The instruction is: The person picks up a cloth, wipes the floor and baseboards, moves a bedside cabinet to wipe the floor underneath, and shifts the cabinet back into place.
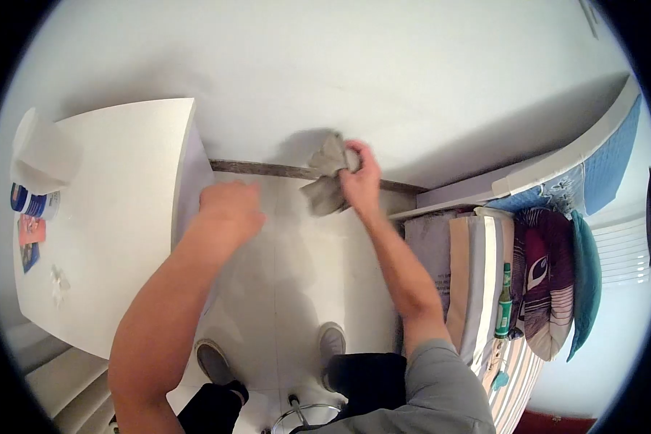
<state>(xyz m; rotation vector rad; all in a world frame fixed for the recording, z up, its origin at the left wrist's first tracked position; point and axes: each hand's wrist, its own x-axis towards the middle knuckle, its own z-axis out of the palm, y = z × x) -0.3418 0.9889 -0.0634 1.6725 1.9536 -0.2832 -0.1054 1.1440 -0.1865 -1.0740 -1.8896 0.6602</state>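
A crumpled grey-brown cloth (325, 197) hangs in front of the wall, just above the floor. My right hand (362, 177) is closed round its right side, thumb and fingers pinching the fabric. Beside the white cabinet, my left hand (231, 210) is held over the floor, back of the hand toward me. Its fingers are curled out of sight and smeared by motion, so I cannot make out whether it grips anything. A gap of floor lies between this hand and the cloth.
The white cabinet (123, 181) at left bears a white container (43, 155), a blue-labelled jar (27, 200) and small packets. At right, a bed with folded bedding (470, 275), a green bottle (504, 307) and a teal cushion (584, 282). A chrome stool ring (307, 412) stands near my feet.
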